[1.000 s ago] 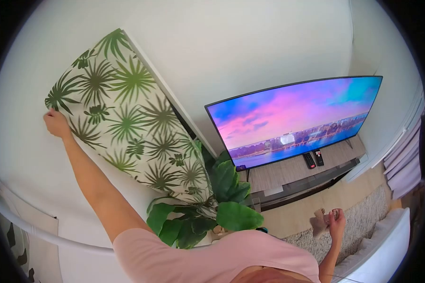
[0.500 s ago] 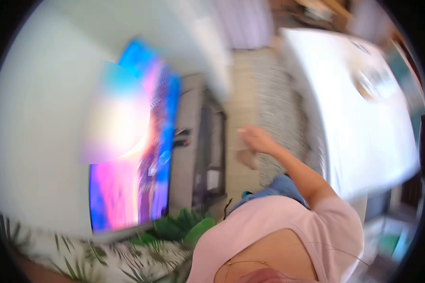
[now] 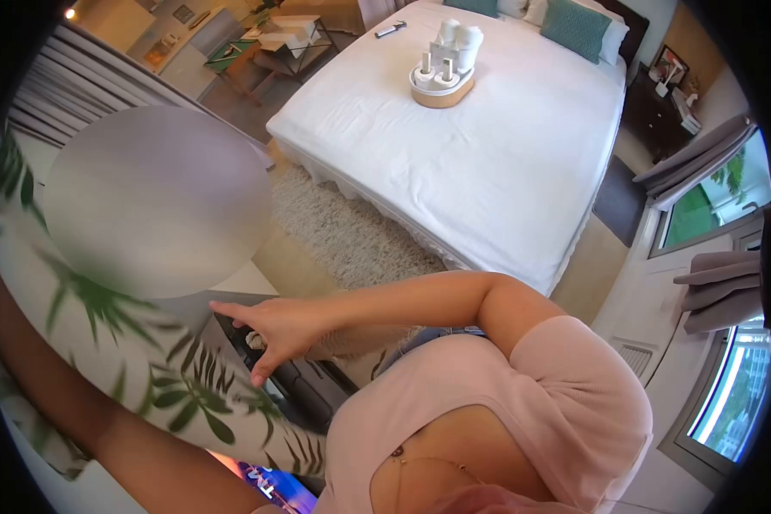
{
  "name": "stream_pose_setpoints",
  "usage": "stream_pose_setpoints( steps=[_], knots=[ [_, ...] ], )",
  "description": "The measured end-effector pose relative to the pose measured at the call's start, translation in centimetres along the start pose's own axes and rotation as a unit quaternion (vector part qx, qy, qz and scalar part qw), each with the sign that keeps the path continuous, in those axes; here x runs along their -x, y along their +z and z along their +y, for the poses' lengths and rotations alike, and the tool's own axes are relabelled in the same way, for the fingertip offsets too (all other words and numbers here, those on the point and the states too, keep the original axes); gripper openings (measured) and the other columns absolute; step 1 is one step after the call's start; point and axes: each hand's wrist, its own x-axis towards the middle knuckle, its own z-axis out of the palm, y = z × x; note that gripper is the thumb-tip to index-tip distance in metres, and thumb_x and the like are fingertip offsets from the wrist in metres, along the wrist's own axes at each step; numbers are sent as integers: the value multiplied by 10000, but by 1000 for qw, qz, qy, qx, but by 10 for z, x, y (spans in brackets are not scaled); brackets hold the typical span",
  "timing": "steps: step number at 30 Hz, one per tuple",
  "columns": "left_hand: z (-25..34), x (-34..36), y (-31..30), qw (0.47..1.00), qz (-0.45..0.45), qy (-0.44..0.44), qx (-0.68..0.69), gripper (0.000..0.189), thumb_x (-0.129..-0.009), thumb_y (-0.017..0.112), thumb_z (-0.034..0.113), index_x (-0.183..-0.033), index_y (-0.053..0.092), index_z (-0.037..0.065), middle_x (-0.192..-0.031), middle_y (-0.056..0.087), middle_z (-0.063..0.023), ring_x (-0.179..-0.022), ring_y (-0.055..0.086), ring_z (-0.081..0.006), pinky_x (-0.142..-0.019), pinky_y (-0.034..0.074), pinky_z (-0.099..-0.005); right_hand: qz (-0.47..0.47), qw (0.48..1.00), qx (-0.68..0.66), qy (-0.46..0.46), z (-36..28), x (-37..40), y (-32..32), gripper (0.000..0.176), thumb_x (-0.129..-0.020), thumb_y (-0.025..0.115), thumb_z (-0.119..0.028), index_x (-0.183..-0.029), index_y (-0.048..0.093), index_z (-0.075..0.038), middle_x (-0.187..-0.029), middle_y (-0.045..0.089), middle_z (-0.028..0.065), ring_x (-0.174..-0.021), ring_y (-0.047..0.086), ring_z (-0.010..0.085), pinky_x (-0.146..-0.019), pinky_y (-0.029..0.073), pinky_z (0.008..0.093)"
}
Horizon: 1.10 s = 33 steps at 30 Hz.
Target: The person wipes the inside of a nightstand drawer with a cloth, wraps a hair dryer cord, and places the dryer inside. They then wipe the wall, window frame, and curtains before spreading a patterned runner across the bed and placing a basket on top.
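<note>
My right hand (image 3: 278, 330) reaches across my body toward the left, index finger stretched out and thumb spread away from it. Nothing shows between its fingers. Close to the fingertips hangs a white fabric (image 3: 176, 368) printed with green leaves. My left arm (image 3: 137, 445) stretches up along the left edge, in front of that fabric, and its hand lies outside the picture. Below the fabric, part of a lit television screen (image 3: 274, 490) shows. Under my right hand, a dark low cabinet (image 3: 304, 390) is partly covered.
A bed with a white sheet (image 3: 488, 171) fills the upper middle, with a tray (image 3: 443, 96) of white cups and rolled towels on it. A shaggy grey rug (image 3: 343, 227) lies beside it. Windows (image 3: 732, 403) line the right. A blurred round patch hides the left side.
My view has swung from the television and wall toward the bed and windows. My right hand has moved left, fingers now spread; my left arm has come up into view.
</note>
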Motion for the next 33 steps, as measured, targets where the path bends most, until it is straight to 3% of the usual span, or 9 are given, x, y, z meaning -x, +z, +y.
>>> stream_pose_setpoints(
  steps=[2, 7, 9, 10, 14, 18, 27, 31, 33],
  knots=[
    [50, -18, 32, 902, 151, -221, 339, 204, -790, 475, 139, -776, 578, -36, -817, 617, -213, -657, 608, -385, -535, 479, -459, -16, 1000, -24, -8, 7, -9, -12, 865, -677, 752, -347, -1316, 259, -35, -1167, 529, 230, -964, 581, 315, -838, 443, 345],
    [100, -13, 94, 912, 47, -264, 309, 216, -798, 481, 161, -800, 577, -33, -803, 616, -203, -666, 611, -372, -540, 475, -449, -5, 987, -111, -117, 30, -27, -21, 487, -762, 659, -237, -1158, 476, -21, -988, 625, 173, -904, 604, 274, -777, 467, 345],
    [107, 7, 112, 904, 23, -258, 340, 220, -799, 482, 167, -807, 577, -32, -806, 617, -201, -671, 611, -369, -546, 475, -449, -40, 998, 39, -39, 59, -34, -56, 270, -819, 584, -186, -1019, 572, -5, -950, 626, 174, -849, 605, 254, -740, 472, 341],
    [109, 16, 117, 901, 14, -255, 351, 222, -799, 483, 169, -811, 577, -31, -807, 617, -200, -673, 611, -367, -549, 476, -448, 67, 994, -27, -84, 78, -28, -75, 224, -857, 541, -183, -977, 602, -5, -852, 638, 164, -764, 599, 224, -702, 474, 332],
    [123, 55, 146, 887, -22, -229, 401, 230, -802, 486, 180, -825, 578, -30, -812, 618, -197, -683, 612, -361, -560, 477, -447, 320, 906, 127, 245, 96, 14, -234, 257, -787, 661, -302, -860, 677, -56, -729, 620, 72, -685, 560, 125, -648, 456, 293],
    [131, 81, 172, 869, -39, -217, 444, 240, -804, 489, 191, -839, 579, -28, -818, 619, -193, -692, 613, -355, -571, 478, -446, 537, 801, 243, 102, 48, 59, -340, 335, -775, 689, -270, -992, 625, -23, -848, 659, 64, -755, 583, 123, -694, 468, 274],
    [177, 124, 216, 825, -68, -197, 526, 262, -809, 495, 216, -871, 580, -24, -829, 620, -186, -713, 615, -341, -596, 481, -443, 496, 744, 380, 238, -10, 121, -417, 372, -843, 624, -292, -1088, 586, -15, -960, 627, 26, -863, 547, 95, -790, 433, 247],
    [203, 132, 228, 812, -74, -192, 546, 273, -811, 498, 226, -885, 581, -23, -835, 621, -182, -722, 616, -335, -607, 482, -442, 488, 789, 257, 272, -3, 162, -415, 406, -807, 632, -306, -1102, 577, -33, -1000, 607, 11, -910, 521, 100, -826, 404, 254],
    [221, 132, 232, 805, -75, -191, 556, 279, -812, 500, 232, -892, 581, -22, -837, 621, -181, -727, 617, -332, -613, 482, -442, 467, 759, 221, 396, 11, 162, -390, 381, -804, 626, -296, -1065, 578, -24, -902, 592, 27, -848, 513, 121, -811, 403, 281]
  ],
)
